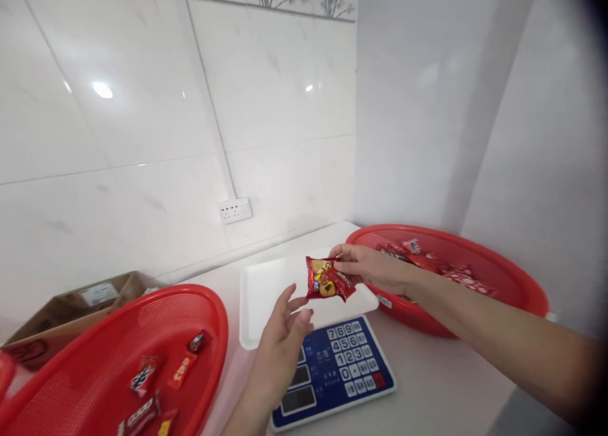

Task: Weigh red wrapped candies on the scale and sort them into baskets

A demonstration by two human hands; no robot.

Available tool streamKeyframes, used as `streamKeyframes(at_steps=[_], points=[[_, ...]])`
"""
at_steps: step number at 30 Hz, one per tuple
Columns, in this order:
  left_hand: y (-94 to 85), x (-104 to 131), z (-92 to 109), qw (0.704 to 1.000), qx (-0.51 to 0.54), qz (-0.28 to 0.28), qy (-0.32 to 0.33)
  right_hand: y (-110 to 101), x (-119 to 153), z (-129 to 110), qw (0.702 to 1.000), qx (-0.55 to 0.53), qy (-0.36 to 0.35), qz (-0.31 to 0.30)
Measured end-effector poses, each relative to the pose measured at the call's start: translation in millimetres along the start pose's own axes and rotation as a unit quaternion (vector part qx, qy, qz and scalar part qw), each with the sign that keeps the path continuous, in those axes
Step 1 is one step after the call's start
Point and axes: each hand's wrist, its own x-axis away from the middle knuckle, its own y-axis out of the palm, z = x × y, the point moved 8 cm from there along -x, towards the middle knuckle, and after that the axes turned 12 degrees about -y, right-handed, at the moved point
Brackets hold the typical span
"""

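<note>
My right hand (363, 265) is closed on a red snack packet (327, 279), pinching its upper right side above the white tray (254, 296) of a scale. My left hand (285, 328) is just left of and below the packet, fingers apart and holding nothing, over the left edge of the scale's blue keypad panel (332, 372). To the right, a red basket (517, 277) holds many red-wrapped packets (463, 277), partly hidden behind my right forearm. In the left red basket (216, 309) lie several small wrapped snacks (180, 367), spread apart.
A cardboard box (61, 325) stands behind the left basket. White tiled wall with a power socket (235, 210) rises behind the table (427, 385). A grey wall is on the right. Part of another red object (6, 371) shows at the left edge.
</note>
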Motion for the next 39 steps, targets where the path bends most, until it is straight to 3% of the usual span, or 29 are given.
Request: streamKeyframes(at_steps=[3,6,9,13,17,20,27,33,39], points=[[-7.3,-6,-2,0.997,0.08,-0.006,-0.022,42,-12,5,0.998,-0.018,0.003,-0.059],[-18.0,-12,1,0.992,0.123,0.008,-0.018,58,-23,5,0.998,-0.029,-0.008,-0.06],[-29.7,-15,2,0.984,0.174,0.039,-0.01,50,-29,6,0.998,-0.061,0.003,0.006],[-37.8,-17,0,0.97,0.235,0.059,-0.006,34,-23,20,0.984,-0.125,0.079,0.099],[-40.7,-20,-1,0.965,0.254,0.066,0.007,37,-18,32,0.967,-0.183,0.124,0.128],[-38.8,-21,0,0.962,0.269,0.055,0.011,45,-18,34,0.967,-0.188,0.12,0.119],[-27.6,-13,4,0.961,0.277,0.024,0.008,72,-18,29,0.99,-0.131,0.049,-0.001],[-22.3,-16,-1,0.969,0.247,0.014,-0.004,71,-14,18,0.999,-0.036,0.021,0.014],[-31.0,-16,6,0.982,0.184,0.035,0.039,66,-12,11,1.0,0.02,-0.011,0.015]])
